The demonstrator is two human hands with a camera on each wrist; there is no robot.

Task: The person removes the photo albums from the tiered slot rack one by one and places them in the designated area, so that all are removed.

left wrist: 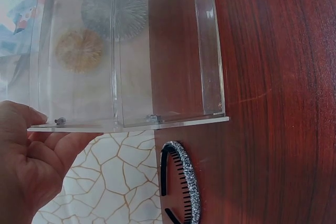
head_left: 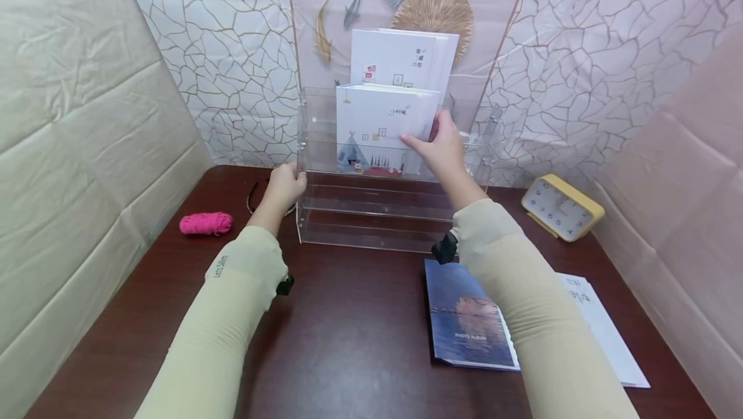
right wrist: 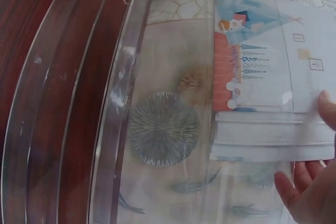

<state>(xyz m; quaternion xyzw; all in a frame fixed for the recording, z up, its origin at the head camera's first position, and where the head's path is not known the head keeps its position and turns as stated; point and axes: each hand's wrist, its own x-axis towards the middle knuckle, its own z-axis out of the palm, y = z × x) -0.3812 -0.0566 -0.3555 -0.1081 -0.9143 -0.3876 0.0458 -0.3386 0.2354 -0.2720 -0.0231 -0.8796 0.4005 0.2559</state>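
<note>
A clear acrylic rack with stepped tiers stands at the back of the table. My left hand holds its left side panel, thumb on the inner side and fingers on the outer side. In the rack's upper tier a thick white album with a tent drawing stands upright. My right hand grips this album by its right edge, thumb on the front cover and fingers behind. Behind it rises a taller white album, its lower part hidden by the front one.
A blue photo album and a white booklet lie at the right, partly under my right arm. A yellow clock stands at the back right. Pink yarn and a glittery headband lie left of the rack. A patterned wall covering hangs behind.
</note>
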